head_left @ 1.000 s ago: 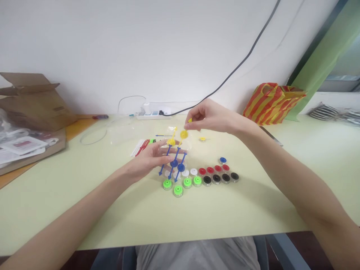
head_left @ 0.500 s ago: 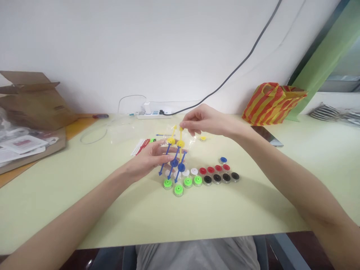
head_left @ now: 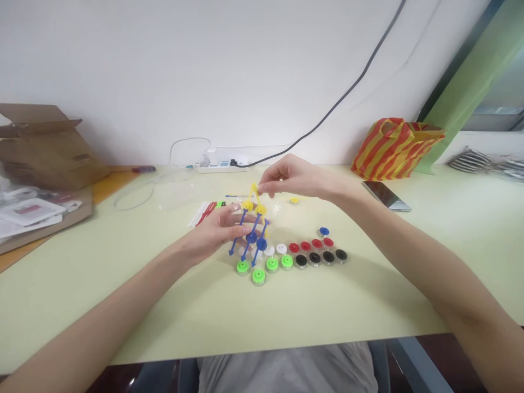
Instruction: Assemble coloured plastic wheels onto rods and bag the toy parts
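My left hand [head_left: 213,232] holds a bunch of small plastic spinning tops [head_left: 251,229] above the pale green table [head_left: 204,311]; their stems are blue and yellow, with blue and yellow discs. My right hand [head_left: 292,177] pinches the tip of a yellow stem [head_left: 254,191] at the top of that bunch. Below the hands, rows of round caps lie on the table: green caps [head_left: 258,275], white ones, red caps [head_left: 305,245] and black caps [head_left: 314,257]. One blue cap [head_left: 323,231] and one yellow cap [head_left: 293,200] lie apart.
Red, white and green sticks [head_left: 204,212] lie behind my left hand. A power strip [head_left: 221,162] and a black cable sit by the wall. A striped orange bag [head_left: 393,148] and a phone [head_left: 385,195] are at right, a cardboard box [head_left: 45,144] at left.
My right hand has come down and leftward with the yellow piece, bringing it onto the bunch held by my left hand. The left hand has hardly moved.
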`<state>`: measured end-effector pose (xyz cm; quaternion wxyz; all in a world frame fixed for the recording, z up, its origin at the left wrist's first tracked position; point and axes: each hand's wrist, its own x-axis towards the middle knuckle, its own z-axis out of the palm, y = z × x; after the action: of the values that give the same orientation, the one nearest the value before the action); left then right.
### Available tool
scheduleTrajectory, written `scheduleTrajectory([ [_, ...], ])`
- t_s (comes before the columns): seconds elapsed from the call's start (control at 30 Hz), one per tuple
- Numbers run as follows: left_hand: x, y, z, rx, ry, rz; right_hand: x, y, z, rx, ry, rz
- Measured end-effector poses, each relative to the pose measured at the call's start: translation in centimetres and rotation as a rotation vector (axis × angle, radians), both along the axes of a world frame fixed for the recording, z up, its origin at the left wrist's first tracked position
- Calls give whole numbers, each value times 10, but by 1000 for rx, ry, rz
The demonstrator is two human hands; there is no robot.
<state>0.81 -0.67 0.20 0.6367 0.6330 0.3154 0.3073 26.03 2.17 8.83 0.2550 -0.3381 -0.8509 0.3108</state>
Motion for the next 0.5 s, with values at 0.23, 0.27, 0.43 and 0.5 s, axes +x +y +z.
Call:
scheduleTrajectory([
  [0.23, -1, 1, -1, -11, 22, 4, -6, 8, -11, -40, 53, 5],
  [0.27, -1, 2, -1, -12, 23, 5, -6, 8, -11, -50, 56, 2],
  [0.43, -1, 2, -2, -9, 5, -12, -2, 9, -5, -97, 120, -62],
  [0.5, -1, 2, -2, -22, -24, -11, -1, 8, -2, -91, 188, -110],
])
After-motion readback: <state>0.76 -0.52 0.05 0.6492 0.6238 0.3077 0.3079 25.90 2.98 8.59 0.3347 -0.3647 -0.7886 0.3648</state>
